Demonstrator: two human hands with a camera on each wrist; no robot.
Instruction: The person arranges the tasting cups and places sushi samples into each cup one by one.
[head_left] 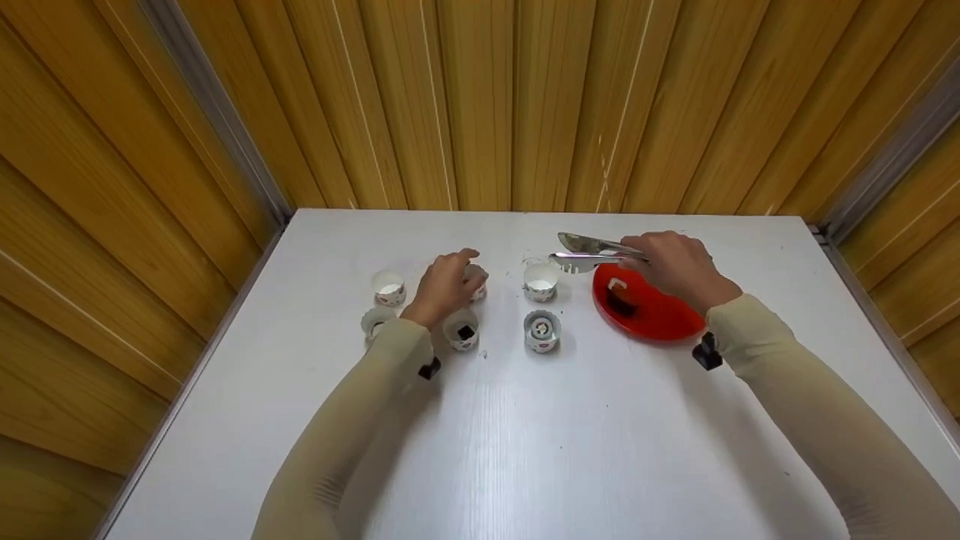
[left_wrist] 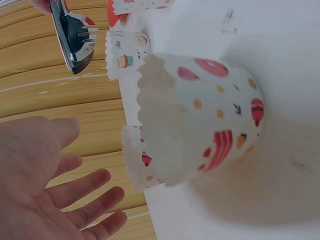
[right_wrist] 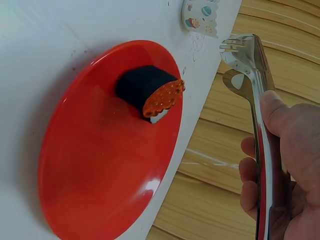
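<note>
My right hand (head_left: 675,266) grips metal serving tongs (right_wrist: 259,107) with a slotted, fork-like tip, pointing left above the table. The tong tips are apart, with nothing visible between them. Below them, on a red plate (right_wrist: 100,175), lies a single sushi roll piece (right_wrist: 145,87) wrapped in black, topped with orange roe. My left hand (head_left: 450,286), fingers loosely spread, hovers by a paper baking cup (head_left: 478,287) at the back middle and partly hides it. In the left wrist view, a gap shows between the left fingers and the nearest cup (left_wrist: 215,110).
Several printed paper cups stand in two rows. The front middle cup (head_left: 460,343) contains a dark piece; the front right cup (head_left: 541,345) has a round, pale-centred piece. The back left cup (head_left: 390,298) and back right cup (head_left: 540,292) stand upright. Wood-patterned walls (head_left: 480,105) enclose the white table (head_left: 525,450).
</note>
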